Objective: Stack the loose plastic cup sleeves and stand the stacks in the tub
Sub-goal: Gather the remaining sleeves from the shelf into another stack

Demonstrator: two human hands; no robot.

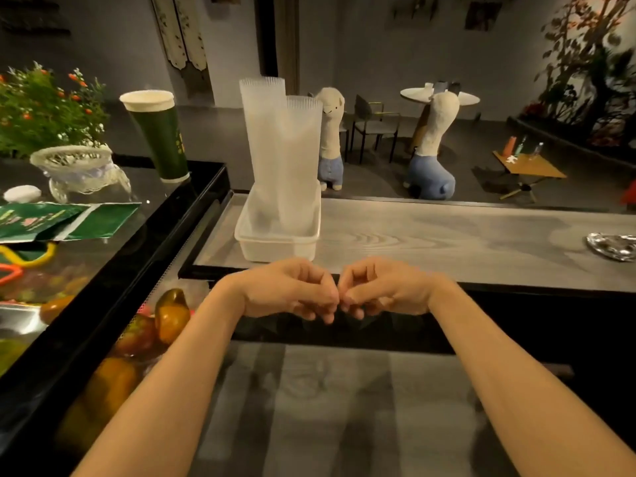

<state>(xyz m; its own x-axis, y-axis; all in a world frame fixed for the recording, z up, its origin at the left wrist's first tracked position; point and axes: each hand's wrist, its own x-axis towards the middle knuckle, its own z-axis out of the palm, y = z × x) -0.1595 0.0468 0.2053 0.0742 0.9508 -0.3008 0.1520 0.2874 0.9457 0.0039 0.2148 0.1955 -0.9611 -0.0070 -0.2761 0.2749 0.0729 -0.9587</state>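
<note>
Two cup sleeve stacks (282,149) stand upright in the tub (277,248), at the counter's (447,242) left near corner. Left hand (289,290) and right hand (385,290) hover at the near edge, both clenched, fingertips meeting, nothing visible in them. No loose sleeves in sight, so stacking looks finished; next is probably just withdrawing. Black case (192,201) crowds the tub's left; there is room rightward up to the glass dish (612,246).

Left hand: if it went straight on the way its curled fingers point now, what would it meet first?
The right hand. The left hand points its curled fingers sideways at it, and the fingertips seem to touch. The tub stands farther back, off that line.
</note>
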